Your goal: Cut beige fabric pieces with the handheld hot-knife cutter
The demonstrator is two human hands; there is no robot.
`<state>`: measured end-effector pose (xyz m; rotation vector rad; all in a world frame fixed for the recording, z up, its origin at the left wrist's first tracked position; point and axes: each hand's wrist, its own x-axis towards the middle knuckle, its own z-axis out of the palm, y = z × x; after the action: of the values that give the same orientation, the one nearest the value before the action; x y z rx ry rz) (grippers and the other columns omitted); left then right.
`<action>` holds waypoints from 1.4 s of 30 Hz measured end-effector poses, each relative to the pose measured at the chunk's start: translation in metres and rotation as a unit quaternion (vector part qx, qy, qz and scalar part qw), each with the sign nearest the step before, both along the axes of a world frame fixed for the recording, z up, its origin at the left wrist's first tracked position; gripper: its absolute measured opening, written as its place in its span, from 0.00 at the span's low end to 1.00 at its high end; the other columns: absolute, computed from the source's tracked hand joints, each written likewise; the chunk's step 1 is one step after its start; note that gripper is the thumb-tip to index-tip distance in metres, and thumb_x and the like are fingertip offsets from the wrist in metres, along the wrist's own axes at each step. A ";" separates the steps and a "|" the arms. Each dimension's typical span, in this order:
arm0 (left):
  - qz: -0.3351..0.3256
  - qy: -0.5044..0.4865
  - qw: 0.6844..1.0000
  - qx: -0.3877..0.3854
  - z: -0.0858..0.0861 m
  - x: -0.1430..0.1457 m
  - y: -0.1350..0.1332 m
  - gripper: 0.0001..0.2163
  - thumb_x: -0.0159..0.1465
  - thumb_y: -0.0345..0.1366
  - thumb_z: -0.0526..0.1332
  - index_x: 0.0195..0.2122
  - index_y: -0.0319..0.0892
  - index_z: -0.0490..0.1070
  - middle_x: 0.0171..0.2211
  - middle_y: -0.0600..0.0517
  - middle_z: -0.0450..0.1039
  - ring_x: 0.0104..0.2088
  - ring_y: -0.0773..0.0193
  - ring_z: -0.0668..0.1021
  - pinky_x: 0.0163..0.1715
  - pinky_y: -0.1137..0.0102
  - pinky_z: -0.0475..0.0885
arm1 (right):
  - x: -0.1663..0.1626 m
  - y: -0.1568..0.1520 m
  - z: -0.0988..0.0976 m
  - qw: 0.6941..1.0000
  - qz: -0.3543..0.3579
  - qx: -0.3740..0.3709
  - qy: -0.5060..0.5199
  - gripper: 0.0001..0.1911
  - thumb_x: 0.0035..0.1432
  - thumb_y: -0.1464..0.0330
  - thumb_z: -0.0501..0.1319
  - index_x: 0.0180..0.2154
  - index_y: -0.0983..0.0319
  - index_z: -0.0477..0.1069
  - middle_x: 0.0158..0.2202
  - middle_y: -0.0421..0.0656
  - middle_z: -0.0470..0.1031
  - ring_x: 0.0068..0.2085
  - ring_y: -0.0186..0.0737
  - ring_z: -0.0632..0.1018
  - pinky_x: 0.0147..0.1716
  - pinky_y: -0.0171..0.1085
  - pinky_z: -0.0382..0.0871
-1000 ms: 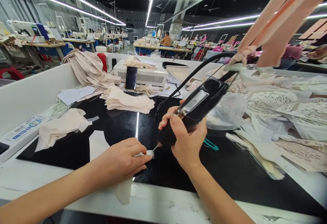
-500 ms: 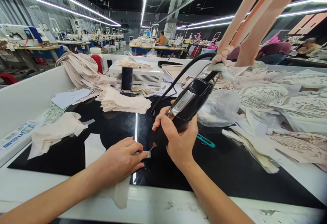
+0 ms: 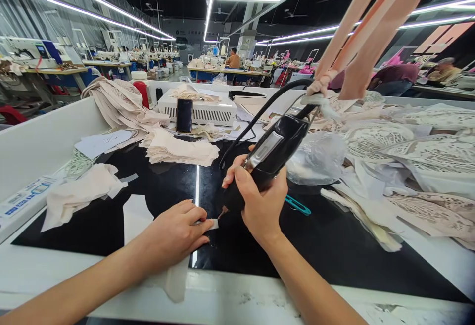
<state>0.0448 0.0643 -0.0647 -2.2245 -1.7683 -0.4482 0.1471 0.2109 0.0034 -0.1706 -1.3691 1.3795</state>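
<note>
My right hand (image 3: 260,196) is wrapped around a black corded handheld tool (image 3: 278,142), which slants down to the left. Its narrow, copper-coloured tip (image 3: 223,212) meets or almost touches the end of a small pale strip (image 3: 213,224) on the black work surface (image 3: 237,251). Close to that tip, the fingers of my left hand (image 3: 185,228) press down on the strip. Beneath my left hand and wrist lies a cream fabric piece (image 3: 138,216); its lower end (image 3: 176,280) hangs over the front edge. Whether strip and fabric are joined is hidden.
Pink fabric bands (image 3: 365,33) suspend the tool from above. Behind are stacked cream pieces (image 3: 181,149), a phone (image 3: 184,116) and a white vented box (image 3: 218,112). At right lie a teal clip-like item (image 3: 298,205), a plastic bag (image 3: 319,159) and lace pieces (image 3: 426,142).
</note>
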 end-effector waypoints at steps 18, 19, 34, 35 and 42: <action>0.002 -0.004 1.000 -0.007 -0.001 -0.001 -0.001 0.11 0.75 0.36 0.59 0.56 0.41 0.71 0.42 0.51 0.73 0.44 0.59 0.76 0.47 0.63 0.72 | -0.001 -0.001 -0.003 1.000 -0.003 -0.003 -0.012 0.17 0.53 0.68 0.70 0.41 0.57 0.66 0.29 0.32 0.76 0.22 0.30 0.76 0.21 0.33 0.76; 0.002 -0.004 1.000 -0.007 -0.001 -0.001 -0.001 0.11 0.75 0.36 0.58 0.56 0.41 0.71 0.42 0.51 0.73 0.44 0.59 0.76 0.47 0.63 0.72 | 0.000 -0.001 -0.002 1.000 -0.003 -0.005 -0.010 0.17 0.53 0.68 0.70 0.41 0.57 0.66 0.29 0.32 0.76 0.22 0.30 0.75 0.21 0.32 0.76; -0.004 -0.002 1.000 -0.010 0.002 0.000 -0.002 0.11 0.75 0.35 0.58 0.56 0.41 0.71 0.43 0.50 0.74 0.44 0.59 0.76 0.46 0.63 0.72 | 0.002 -0.001 -0.003 1.000 0.005 0.001 -0.008 0.13 0.55 0.70 0.69 0.39 0.57 0.66 0.29 0.32 0.75 0.22 0.30 0.76 0.21 0.32 0.76; -0.002 -0.003 1.000 -0.011 0.002 0.000 -0.003 0.11 0.75 0.35 0.58 0.56 0.41 0.71 0.43 0.50 0.74 0.44 0.59 0.76 0.46 0.63 0.72 | 0.003 -0.001 -0.003 1.000 0.008 -0.003 -0.004 0.14 0.55 0.70 0.69 0.40 0.57 0.66 0.29 0.31 0.75 0.22 0.30 0.76 0.21 0.32 0.76; -0.003 -0.004 1.000 -0.007 0.002 0.000 -0.002 0.11 0.75 0.35 0.58 0.56 0.41 0.71 0.42 0.50 0.74 0.43 0.58 0.77 0.46 0.62 0.73 | 0.010 -0.006 -0.002 0.999 0.017 -0.023 -0.016 0.16 0.53 0.68 0.70 0.40 0.57 0.66 0.29 0.32 0.75 0.22 0.31 0.76 0.21 0.33 0.76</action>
<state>0.0451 0.0627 -0.0623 -2.2424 -1.7740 -0.4474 0.1574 0.2051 0.0010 -0.2022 -1.3735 1.4429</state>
